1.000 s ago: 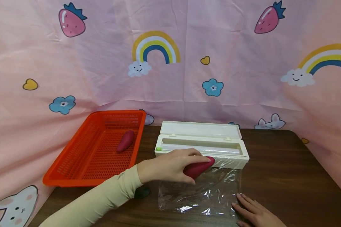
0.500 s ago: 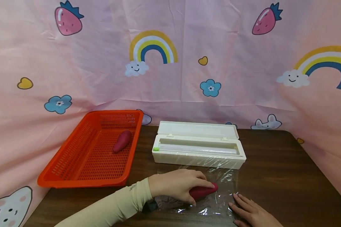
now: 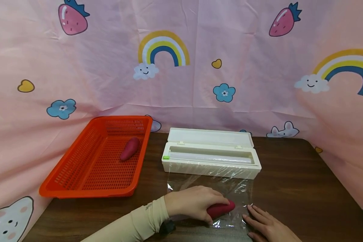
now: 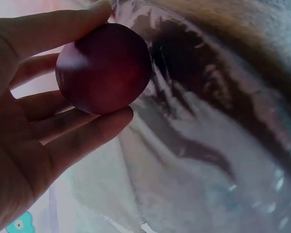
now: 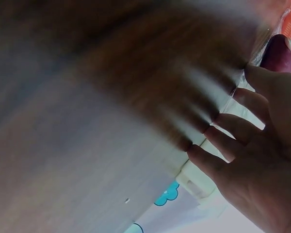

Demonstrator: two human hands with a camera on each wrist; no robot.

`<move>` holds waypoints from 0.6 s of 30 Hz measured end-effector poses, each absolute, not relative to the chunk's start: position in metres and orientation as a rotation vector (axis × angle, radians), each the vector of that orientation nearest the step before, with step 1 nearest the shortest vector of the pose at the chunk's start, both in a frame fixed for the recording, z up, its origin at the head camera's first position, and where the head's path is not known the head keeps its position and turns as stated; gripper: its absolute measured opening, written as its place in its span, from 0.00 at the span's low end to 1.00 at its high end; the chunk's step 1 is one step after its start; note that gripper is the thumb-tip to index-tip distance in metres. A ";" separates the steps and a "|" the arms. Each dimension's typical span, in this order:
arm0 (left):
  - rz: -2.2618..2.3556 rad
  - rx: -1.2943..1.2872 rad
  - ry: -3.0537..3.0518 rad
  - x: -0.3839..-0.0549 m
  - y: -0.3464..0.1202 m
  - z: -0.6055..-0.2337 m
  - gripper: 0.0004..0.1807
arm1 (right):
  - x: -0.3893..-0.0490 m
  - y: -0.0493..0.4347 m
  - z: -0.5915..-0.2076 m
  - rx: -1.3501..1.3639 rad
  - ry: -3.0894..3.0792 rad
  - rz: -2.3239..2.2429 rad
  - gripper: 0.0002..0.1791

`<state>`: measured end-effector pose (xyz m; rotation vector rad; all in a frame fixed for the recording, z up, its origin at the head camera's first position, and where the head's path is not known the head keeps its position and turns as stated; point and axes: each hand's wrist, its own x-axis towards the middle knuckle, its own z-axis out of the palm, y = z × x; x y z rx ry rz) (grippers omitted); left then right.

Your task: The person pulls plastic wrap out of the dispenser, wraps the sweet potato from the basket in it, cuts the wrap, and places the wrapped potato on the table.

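Note:
My left hand (image 3: 196, 204) grips a dark red sweet potato (image 3: 220, 209), thumb on one side and fingers on the other. The sweet potato is low over a sheet of clear plastic wrap (image 3: 239, 190); whether it touches the film I cannot tell. The left wrist view shows its rounded end (image 4: 104, 70) between thumb and fingers, with shiny film below. The wrap comes from a white dispenser box (image 3: 211, 170) with its lid raised and a roll (image 3: 210, 158) inside. My right hand (image 3: 267, 226) rests its fingertips on the table by the film's right edge.
A red-orange plastic basket (image 3: 90, 194) stands at the left, holding another sweet potato (image 3: 130, 149). A green slider (image 3: 166, 157) sits at the box's left end. Pink patterned cloth (image 3: 175, 87) hangs behind the dark wooden table (image 3: 293, 174).
The left hand has brought the sweet potato down and toward me from in front of the box, over the plastic wrap. The right hand has stayed nearly in place.

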<state>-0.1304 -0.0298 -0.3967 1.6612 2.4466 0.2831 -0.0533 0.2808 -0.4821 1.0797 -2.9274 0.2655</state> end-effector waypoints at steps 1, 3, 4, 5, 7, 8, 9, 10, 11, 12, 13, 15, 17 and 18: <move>0.292 1.663 2.441 -0.130 -0.030 -0.397 0.37 | -0.053 0.281 -0.482 1.077 -2.937 0.266 0.28; 0.309 1.670 2.433 -0.130 -0.030 -0.397 0.37 | -0.053 0.281 -0.482 1.077 -2.947 0.267 0.27; 0.317 1.674 2.432 -0.129 -0.030 -0.397 0.36 | -0.053 0.281 -0.482 1.081 -2.942 0.267 0.27; 0.320 1.678 2.434 -0.129 -0.029 -0.397 0.36 | -0.053 0.281 -0.481 1.083 -2.940 0.265 0.27; 0.319 1.680 2.445 -0.129 -0.029 -0.398 0.35 | -0.053 0.280 -0.479 1.090 -2.922 0.254 0.25; 0.314 1.679 2.452 -0.129 -0.028 -0.399 0.35 | -0.053 0.280 -0.477 1.097 -2.910 0.249 0.25; 0.308 1.677 2.459 -0.128 -0.028 -0.400 0.35 | -0.053 0.278 -0.476 1.103 -2.906 0.247 0.24; 0.300 1.673 2.465 -0.128 -0.028 -0.401 0.35 | -0.053 0.277 -0.474 1.101 -2.911 0.246 0.24; 0.291 1.671 2.470 -0.128 -0.028 -0.401 0.35 | -0.053 0.275 -0.472 1.094 -2.919 0.247 0.23; 0.286 1.672 2.472 -0.127 -0.027 -0.402 0.34 | -0.054 0.273 -0.470 1.086 -2.939 0.253 0.23; 0.282 1.674 2.473 -0.126 -0.027 -0.402 0.34 | -0.054 0.271 -0.468 1.074 -2.967 0.258 0.23; 0.279 1.682 2.472 -0.126 -0.025 -0.403 0.33 | -0.055 0.267 -0.464 1.035 -3.025 0.268 0.22; 0.285 1.683 2.473 -0.126 -0.025 -0.404 0.32 | -0.055 0.265 -0.461 0.987 -3.076 0.265 0.22; 0.288 1.680 2.472 -0.126 -0.024 -0.404 0.32 | -0.054 0.264 -0.460 0.964 -3.091 0.254 0.22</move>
